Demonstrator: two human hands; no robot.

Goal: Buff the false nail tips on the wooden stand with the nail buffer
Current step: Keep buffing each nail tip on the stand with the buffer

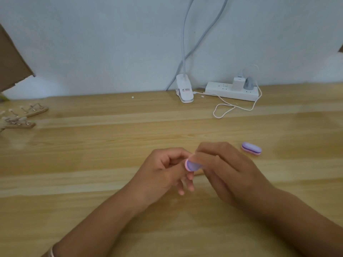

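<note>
My right hand (pixel 222 169) grips a small purple and pink nail buffer (pixel 191 165) at the middle of the wooden table. My left hand (pixel 163 169) is curled close against it. Its thumb and forefinger pinch a small pale piece (pixel 192 155) that looks like a false nail tip, pressed to the buffer's top edge. Most of that piece is hidden by my fingers. Two wooden stands (pixel 35 109) (pixel 18 123) carrying several false nail tips lie at the far left of the table, well away from both hands.
A second purple buffer (pixel 251 148) lies just right of my right hand. At the back stand a white clip lamp base (pixel 184 90) and a power strip (pixel 232 91) with a looped white cable (pixel 222 110). Cardboard (pixel 11 62) leans at the far left.
</note>
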